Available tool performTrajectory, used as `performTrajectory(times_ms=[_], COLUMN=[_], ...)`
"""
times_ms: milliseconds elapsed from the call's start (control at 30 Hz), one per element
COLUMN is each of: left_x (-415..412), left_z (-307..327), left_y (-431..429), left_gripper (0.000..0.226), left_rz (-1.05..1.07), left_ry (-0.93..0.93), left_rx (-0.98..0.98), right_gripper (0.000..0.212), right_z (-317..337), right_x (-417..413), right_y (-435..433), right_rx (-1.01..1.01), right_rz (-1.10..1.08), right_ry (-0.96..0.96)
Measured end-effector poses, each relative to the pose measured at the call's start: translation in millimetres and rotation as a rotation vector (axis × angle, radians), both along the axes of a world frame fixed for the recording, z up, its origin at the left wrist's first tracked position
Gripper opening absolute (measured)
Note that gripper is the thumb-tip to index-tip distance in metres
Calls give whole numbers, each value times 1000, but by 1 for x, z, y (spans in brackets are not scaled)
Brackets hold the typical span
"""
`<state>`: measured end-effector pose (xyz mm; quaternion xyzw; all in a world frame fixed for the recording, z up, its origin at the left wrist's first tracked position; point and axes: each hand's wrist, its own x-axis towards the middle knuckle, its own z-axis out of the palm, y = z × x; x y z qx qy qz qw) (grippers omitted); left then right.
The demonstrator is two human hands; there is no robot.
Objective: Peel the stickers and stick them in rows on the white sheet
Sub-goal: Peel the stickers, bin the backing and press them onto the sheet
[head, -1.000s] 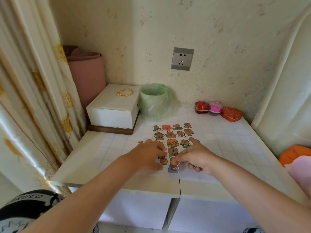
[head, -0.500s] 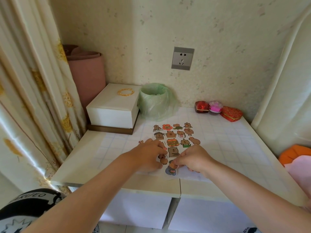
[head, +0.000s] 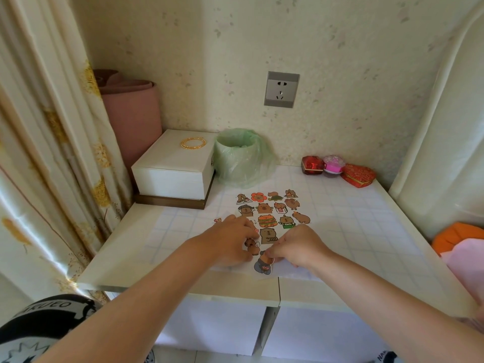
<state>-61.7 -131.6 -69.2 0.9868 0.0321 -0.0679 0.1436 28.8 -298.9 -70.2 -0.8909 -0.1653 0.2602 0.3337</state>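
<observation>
White sheet (head: 290, 271) flat on worktop (head: 366, 218), centre, reaching the front edge. Stickers (head: 264, 208) on it in rough rows: fourteen countable, four in each of the two far rows; any more under the hands, cannot tell. One extra scrap of sticker just left of the left wrist, too small to read. Lowest sticker (head: 262, 264), blue-bodied, at the sheet's near edge.

Two hands in view. Right grip (head: 296, 244): clenched on the lowest sticker, fingertips pinching its top edge. Lifted or pressed down there, cannot tell. Left grip (head: 230, 242): released, fingers loosely bent, pressing on the sheet beside the sticker column, holding nothing visible. One small brown sticker (head: 252, 246) between its thumb and fingertips.

Behind, on the worktop: one white box (head: 172, 176) with gold bangles (head: 193, 143) on top, one green-bagged bin (head: 239, 158) touching it, three small gift boxes (head: 333, 163) by the wall. One wall socket (head: 281, 89) above.
</observation>
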Motion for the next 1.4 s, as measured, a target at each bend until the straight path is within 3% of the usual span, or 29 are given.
performTrajectory(times_ms=[700, 800, 900, 1167, 1267, 1400], left_x=[-1, -3, -5, -4, -6, -14], left_z=[0, 0, -1, -8, -12, -22], left_y=[-2, -6, -9, -8, -11, -14], left_gripper=[49, 60, 74, 71, 57, 17], left_rz=[8, 13, 12, -18, -47, -144], left_ry=[-29, -37, -46, -167, -179, -229], left_rx=[10, 28, 58, 73, -72, -211], right_gripper=[24, 26, 27, 47, 34, 11], right_z=[4, 1, -1, 10, 7, 0], right_x=[-5, -5, -4, -9, -10, -7], right_y=[3, 5, 7, -4, -10, -22], right_rx=[-102, -135, -194, -314, -220, -141], right_rz=[-4, 1, 13, 96, 123, 242], right_ry=[-60, -81, -135, -407, -367, -390])
